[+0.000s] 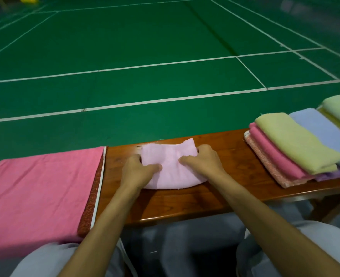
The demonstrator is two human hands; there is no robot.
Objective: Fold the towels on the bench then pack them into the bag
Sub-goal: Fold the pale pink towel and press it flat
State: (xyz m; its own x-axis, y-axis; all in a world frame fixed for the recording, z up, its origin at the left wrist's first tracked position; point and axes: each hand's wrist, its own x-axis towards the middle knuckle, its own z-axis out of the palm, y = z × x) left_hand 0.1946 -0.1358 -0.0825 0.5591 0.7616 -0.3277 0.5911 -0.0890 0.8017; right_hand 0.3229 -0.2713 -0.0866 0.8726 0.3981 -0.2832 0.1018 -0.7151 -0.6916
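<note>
A small pale pink towel, folded into a bundle, lies on the brown wooden bench in front of me. My left hand grips its left side, thumb on top and fingers tucked under the edge. Gripping the right side, my right hand has its fingers curled round the far corner. A stack of folded towels in green, blue, dark pink and lilac sits on the bench at the right. At the left lies a flat pink bag with a red patterned edge.
The bench's far edge drops to a green court floor with white lines. My knees in grey trousers are below the bench's near edge. Bare bench wood shows between the bundle and the stack.
</note>
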